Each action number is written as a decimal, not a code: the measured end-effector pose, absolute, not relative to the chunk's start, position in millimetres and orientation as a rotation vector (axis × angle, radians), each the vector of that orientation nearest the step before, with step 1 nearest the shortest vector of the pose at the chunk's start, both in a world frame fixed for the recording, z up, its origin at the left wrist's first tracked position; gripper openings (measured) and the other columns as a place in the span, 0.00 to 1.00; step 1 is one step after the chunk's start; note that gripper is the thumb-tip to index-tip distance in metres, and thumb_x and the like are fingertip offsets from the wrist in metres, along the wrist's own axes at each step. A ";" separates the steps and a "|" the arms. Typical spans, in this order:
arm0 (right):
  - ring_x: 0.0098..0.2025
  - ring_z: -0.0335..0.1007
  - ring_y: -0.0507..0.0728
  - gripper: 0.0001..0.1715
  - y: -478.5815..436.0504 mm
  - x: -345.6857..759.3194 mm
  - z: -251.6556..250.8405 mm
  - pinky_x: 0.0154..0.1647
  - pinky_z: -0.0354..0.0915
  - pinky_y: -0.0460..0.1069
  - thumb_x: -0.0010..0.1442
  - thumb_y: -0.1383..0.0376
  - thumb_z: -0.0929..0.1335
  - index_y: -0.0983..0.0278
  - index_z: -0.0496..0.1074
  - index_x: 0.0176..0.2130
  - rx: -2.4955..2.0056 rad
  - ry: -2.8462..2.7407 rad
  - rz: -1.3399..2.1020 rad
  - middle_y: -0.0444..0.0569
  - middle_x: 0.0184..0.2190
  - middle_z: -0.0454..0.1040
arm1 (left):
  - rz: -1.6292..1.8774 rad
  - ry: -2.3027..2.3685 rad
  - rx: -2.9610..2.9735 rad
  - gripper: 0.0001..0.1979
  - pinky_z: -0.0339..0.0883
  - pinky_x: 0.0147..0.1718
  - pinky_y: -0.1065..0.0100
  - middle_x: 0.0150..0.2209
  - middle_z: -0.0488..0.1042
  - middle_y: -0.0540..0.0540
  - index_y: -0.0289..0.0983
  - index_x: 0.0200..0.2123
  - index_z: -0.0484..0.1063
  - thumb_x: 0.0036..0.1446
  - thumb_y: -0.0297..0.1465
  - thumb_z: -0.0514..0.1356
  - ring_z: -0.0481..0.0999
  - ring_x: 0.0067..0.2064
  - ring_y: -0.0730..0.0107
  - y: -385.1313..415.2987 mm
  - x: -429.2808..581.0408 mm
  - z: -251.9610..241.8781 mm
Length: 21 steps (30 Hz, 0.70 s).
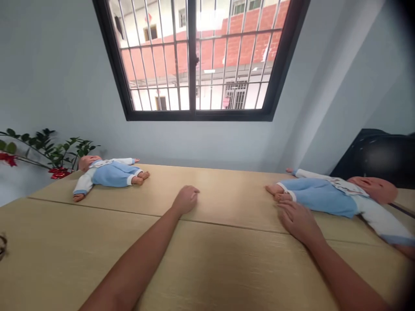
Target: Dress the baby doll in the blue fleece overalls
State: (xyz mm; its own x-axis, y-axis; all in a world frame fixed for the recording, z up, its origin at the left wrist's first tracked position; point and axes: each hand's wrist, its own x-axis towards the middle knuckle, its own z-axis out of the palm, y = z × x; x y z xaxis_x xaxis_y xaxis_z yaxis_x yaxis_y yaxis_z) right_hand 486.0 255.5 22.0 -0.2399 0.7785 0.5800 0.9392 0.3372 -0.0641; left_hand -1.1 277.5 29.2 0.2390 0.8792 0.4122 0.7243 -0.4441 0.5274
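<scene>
My left hand [187,200] rests on the wooden table [220,190] with its fingers curled in and nothing seen in them. My right hand [298,219] lies palm down on the table, fingers stretched out. Its fingertips are by the bare feet of a baby doll [319,196]; I cannot tell whether they touch. This doll lies on its back at the right, in light blue trousers and a white top with blue cuffs, its head to the right. Another baby doll [112,174], dressed alike, lies at the far left, head to the left, away from my left hand.
A seam runs across the tabletop. Behind the table stands a pale wall [201,142] with a barred, dark-framed window [192,86]. A leafy plant [65,149] with red decoration is at the left. A dark chair-like object [376,153] stands at the right.
</scene>
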 end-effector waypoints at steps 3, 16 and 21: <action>0.54 0.76 0.68 0.23 231.1 459.3 19.9 0.58 0.66 0.65 0.64 0.57 0.60 0.60 0.81 0.45 -1.489 -2.170 -0.287 0.56 0.50 0.81 | 1.099 1.869 2.189 0.21 0.56 0.64 0.45 0.57 0.73 0.31 0.32 0.55 0.72 0.61 0.26 0.53 0.67 0.63 0.46 277.6 -82.6 37.7; 0.38 0.79 0.69 0.15 186.3 411.2 42.0 0.44 0.75 0.65 0.58 0.59 0.61 0.54 0.76 0.30 -1.589 -1.966 -0.012 0.54 0.32 0.81 | 0.799 2.563 1.995 0.19 0.50 0.59 0.34 0.61 0.70 0.32 0.39 0.54 0.71 0.61 0.34 0.53 0.58 0.68 0.40 316.9 -245.2 7.1; 0.36 0.78 0.68 0.15 179.0 405.7 46.8 0.43 0.73 0.64 0.57 0.59 0.60 0.53 0.74 0.27 -1.629 -1.946 -0.030 0.53 0.30 0.81 | 0.770 2.572 2.016 0.16 0.59 0.53 0.45 0.58 0.71 0.34 0.39 0.48 0.74 0.61 0.34 0.53 0.64 0.62 0.43 318.9 -248.2 2.1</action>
State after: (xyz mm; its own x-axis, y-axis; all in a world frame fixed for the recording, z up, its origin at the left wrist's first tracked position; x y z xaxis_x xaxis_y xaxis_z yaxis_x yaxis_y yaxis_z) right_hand 405.7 179.0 46.8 -0.0723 0.8907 0.4488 0.9040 0.2486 -0.3479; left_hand -248.2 318.9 2.1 -0.2642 0.8603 0.4360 0.9583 0.1832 0.2193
